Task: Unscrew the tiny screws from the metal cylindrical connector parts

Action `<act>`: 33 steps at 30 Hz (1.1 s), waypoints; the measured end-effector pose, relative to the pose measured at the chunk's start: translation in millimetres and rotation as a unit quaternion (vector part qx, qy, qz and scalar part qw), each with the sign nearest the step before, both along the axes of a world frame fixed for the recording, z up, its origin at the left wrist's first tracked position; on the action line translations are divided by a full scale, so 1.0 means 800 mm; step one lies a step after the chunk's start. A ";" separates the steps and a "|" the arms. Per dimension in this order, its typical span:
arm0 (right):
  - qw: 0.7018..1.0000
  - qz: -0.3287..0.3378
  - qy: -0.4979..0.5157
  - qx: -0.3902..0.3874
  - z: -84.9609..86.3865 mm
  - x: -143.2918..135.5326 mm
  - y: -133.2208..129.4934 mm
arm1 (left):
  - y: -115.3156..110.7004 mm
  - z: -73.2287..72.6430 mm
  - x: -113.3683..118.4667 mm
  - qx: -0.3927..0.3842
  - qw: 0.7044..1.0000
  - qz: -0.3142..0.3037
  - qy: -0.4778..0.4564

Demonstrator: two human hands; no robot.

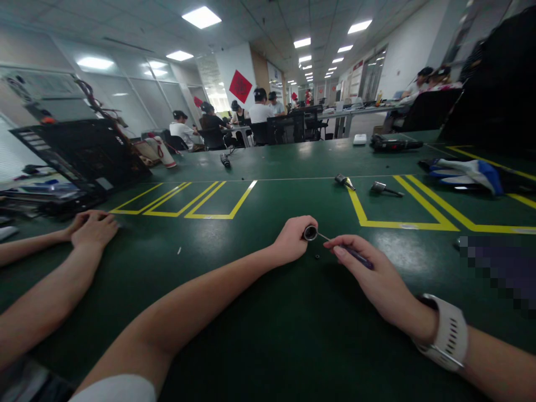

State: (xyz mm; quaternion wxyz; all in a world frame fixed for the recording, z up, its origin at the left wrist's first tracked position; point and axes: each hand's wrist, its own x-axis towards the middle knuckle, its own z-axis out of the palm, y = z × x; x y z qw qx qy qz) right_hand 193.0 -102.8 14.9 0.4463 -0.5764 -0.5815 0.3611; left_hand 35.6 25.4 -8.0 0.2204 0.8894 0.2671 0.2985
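My left hand [293,239] is closed around a dark cylindrical part [310,233] whose round metal-rimmed opening faces me. A screwdriver [355,257] with a dark purple handle and thin shaft is pinched in my right hand [368,271], its tip at the right edge of the round part. Whether the tip is inside the part cannot be told. Just below, on the green table [259,335], lies a tiny dark ring-like piece [317,257]. Further back sit two small metal-and-black parts, one [344,181] at the yellow tape and another [386,189] with a thin shaft.
Another person's hands [94,226] rest at the left. Blue and white gloves [469,172], a black tool [393,143] and a white box [359,139] lie at the back right. A small dark part [225,161] stands behind the yellow tape outlines [209,216]. Black equipment [84,162] borders the left.
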 end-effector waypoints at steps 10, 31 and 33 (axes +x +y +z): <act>0.986 0.025 0.142 -0.079 -0.004 0.002 0.004 | 0.001 0.000 -0.003 -0.029 0.999 -0.006 -0.010; 0.998 0.011 -0.051 0.025 -0.001 -0.001 0.001 | 0.001 -0.003 -0.004 0.058 0.996 0.029 0.056; 0.999 0.010 -0.047 0.017 -0.001 0.000 0.000 | 0.002 -0.004 -0.005 0.052 0.997 0.033 0.046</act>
